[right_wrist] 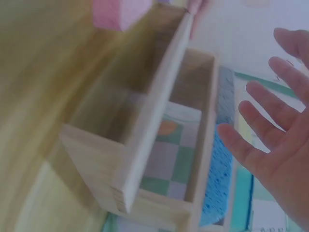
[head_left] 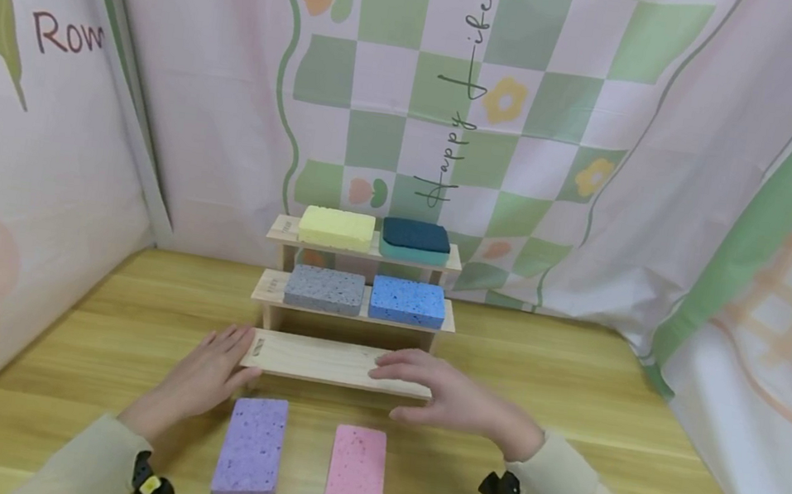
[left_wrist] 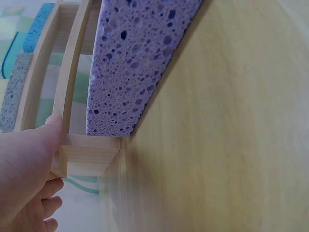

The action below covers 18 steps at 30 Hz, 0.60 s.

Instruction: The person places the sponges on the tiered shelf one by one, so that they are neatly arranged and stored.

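A three-step wooden rack stands on the table. My left hand holds the left end of its lowest step, and the left wrist view shows the thumb against the front edge. Over the right part of that step is my right hand; its fingers are spread and hold nothing in the right wrist view. A purple sponge and a pink sponge lie flat in front of the rack. The middle step bears a grey sponge and a blue sponge.
On the top step sit a yellow sponge and a teal sponge with a dark top. A checkered curtain hangs behind the rack, with more printed cloth at both sides. Bare wood-grain table extends to the right.
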Tool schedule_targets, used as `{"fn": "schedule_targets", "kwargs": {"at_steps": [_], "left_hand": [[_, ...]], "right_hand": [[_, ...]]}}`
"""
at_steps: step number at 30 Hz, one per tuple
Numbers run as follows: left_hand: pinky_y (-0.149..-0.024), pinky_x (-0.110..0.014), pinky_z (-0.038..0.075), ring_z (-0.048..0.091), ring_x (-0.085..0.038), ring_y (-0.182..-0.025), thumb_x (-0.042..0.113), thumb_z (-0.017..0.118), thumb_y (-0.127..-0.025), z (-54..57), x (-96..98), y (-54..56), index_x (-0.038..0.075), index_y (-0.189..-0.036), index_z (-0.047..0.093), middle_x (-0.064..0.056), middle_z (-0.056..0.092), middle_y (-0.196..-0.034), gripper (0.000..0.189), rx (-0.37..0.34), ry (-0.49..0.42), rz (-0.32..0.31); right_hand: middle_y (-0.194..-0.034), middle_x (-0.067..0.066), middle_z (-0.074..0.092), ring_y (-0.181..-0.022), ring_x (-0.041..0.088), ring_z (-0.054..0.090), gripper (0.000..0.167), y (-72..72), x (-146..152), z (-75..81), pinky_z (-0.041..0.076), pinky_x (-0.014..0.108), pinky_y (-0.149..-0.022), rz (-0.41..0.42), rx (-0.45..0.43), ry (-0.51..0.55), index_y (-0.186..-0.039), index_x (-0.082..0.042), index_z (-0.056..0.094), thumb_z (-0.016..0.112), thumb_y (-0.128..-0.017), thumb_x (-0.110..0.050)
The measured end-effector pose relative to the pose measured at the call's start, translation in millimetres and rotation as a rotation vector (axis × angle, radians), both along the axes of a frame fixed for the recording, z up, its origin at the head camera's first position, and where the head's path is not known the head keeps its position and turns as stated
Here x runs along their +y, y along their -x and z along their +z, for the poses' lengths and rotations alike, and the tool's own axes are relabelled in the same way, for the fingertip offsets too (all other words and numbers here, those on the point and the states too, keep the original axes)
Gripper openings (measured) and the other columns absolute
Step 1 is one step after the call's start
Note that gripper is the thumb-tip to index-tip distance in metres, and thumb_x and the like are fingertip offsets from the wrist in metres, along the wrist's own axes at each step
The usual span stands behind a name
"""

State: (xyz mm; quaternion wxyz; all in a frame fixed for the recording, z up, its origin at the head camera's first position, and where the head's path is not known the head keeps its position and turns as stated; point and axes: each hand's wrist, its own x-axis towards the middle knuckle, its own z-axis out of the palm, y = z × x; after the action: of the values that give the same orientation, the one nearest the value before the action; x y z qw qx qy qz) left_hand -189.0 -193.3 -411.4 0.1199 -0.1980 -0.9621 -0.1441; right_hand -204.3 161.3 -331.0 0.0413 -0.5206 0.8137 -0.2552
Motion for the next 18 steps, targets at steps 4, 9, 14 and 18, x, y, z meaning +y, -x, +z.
{"fn": "schedule_targets", "kwargs": {"at_steps": [4,9,14,18], "left_hand": [[-0.103,-0.056,0.021,0.031,-0.045,-0.126,0.032,0.052,-0.094,-1.1,-0.7,0.7,-0.013,-0.134,0.034,-0.029,0.036,-0.137,0.062,0.011,-0.007,-0.006],[-0.103,-0.056,0.022,0.031,-0.045,-0.126,0.032,0.052,-0.094,-2.8,-1.7,1.8,-0.013,-0.135,0.034,-0.029,0.035,-0.137,0.063,0.009,-0.002,-0.007],[-0.103,-0.056,0.022,0.030,-0.044,-0.126,0.032,0.051,-0.095,-3.0,-1.8,2.1,-0.013,-0.135,0.034,-0.029,0.035,-0.137,0.063,-0.001,0.005,-0.006],[-0.103,-0.056,0.022,0.030,-0.044,-0.126,0.033,0.051,-0.095,-2.3,-1.5,2.1,-0.013,-0.135,0.034,-0.029,0.035,-0.137,0.063,-0.001,0.004,-0.005]], "right_hand": [[-0.135,0.006,0.045,-0.124,0.022,0.039,0.046,-3.9,-4.5,-6.5,0.034,0.042,-0.101,0.019,-0.022,-0.033,-0.129,-0.014,0.054,0.065,-0.086,-0.025],[-0.134,0.007,0.046,-0.124,0.021,0.040,0.048,-7.3,-10.1,-15.6,0.034,0.039,-0.102,0.060,-0.049,-0.049,-0.129,-0.011,0.054,0.067,-0.083,-0.012],[-0.135,0.009,0.045,-0.125,0.020,0.039,0.053,-11.0,-14.4,-23.8,0.032,0.039,-0.103,0.093,-0.082,-0.071,-0.129,-0.011,0.054,0.066,-0.078,-0.005],[-0.136,0.007,0.044,-0.125,0.018,0.038,0.055,-13.5,-16.7,-29.0,0.032,0.039,-0.103,0.096,-0.112,-0.103,-0.130,-0.015,0.053,0.067,-0.078,-0.008]]}}
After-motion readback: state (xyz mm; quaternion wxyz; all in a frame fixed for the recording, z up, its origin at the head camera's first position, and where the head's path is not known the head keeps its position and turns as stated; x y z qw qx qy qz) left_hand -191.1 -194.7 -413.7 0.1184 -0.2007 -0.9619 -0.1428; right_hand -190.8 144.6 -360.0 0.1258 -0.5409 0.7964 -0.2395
